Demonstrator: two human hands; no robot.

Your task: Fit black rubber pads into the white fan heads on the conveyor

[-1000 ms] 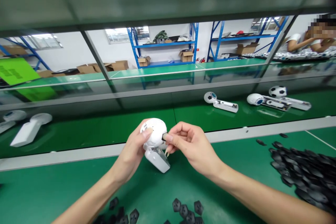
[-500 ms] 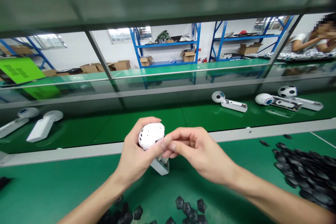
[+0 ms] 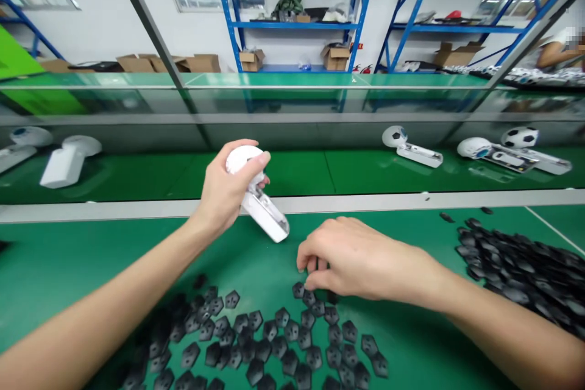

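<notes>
My left hand (image 3: 223,192) is closed around the round head of a white handheld fan body (image 3: 258,207), holding it tilted above the green mat with its handle pointing down to the right. My right hand (image 3: 356,259) rests low on the mat, fingers curled and pinched over small black pentagon pieces (image 3: 283,341) that lie scattered just in front of me. Whether a piece is between the fingertips is hidden.
A big heap of black pieces (image 3: 516,271) lies at the right. On the green conveyor belt (image 3: 356,173) behind a grey rail lie several white and football-patterned fans (image 3: 411,146). Blue shelving with cardboard boxes stands far back; another person's arm shows at top right.
My right hand left the fan head and dropped to the black pieces on the mat. My left hand lifted the fan slightly left. The view tilted down.
</notes>
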